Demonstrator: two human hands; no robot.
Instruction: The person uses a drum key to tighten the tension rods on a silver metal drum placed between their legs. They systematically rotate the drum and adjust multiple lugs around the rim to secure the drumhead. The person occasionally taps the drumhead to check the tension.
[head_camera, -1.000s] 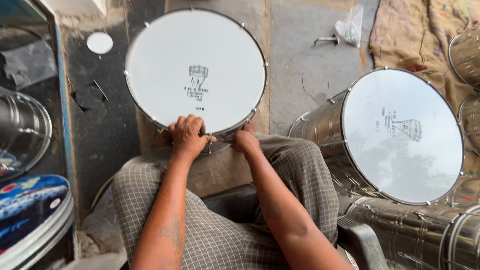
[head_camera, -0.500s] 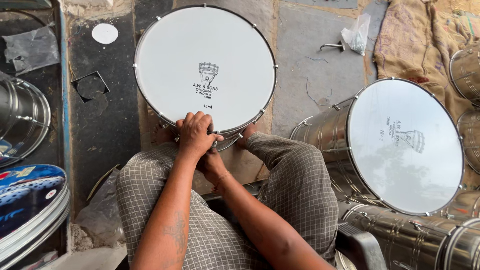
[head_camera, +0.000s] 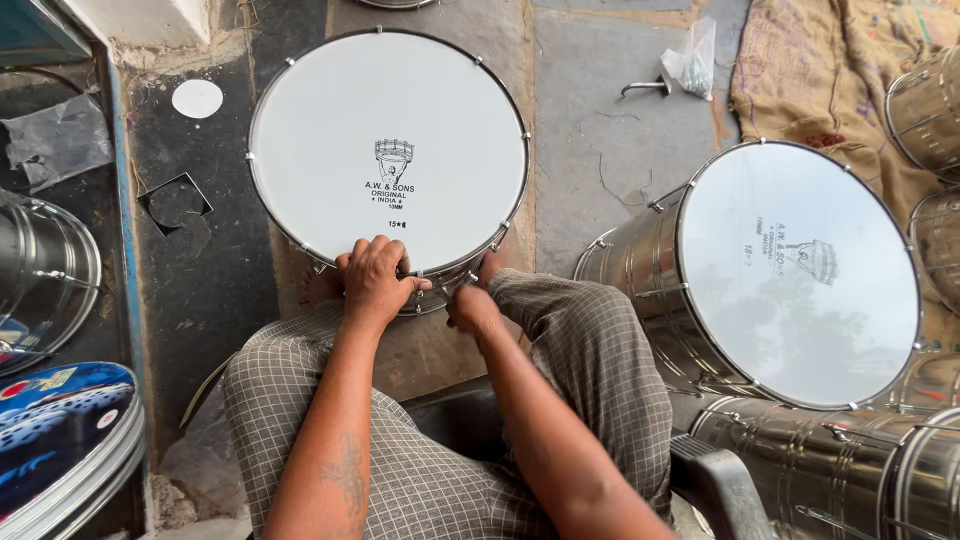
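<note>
The drum stands on the floor between my knees, head up. My left hand lies curled over its near rim to steady it; my right hand reaches below the rim, grip hidden.

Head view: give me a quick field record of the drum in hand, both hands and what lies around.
drum in hand: white-skinned drum upright on the floor, between the person's knees
left hand: left hand on the near rim, fingers curled over the edge
right hand: right hand lower at the drum's side below the rim; what it grips cannot be made out
right side: second drum lying tilted, steel shell showing
far floor: metal hook beside a clear plastic bag
left floor: small white disc
</note>
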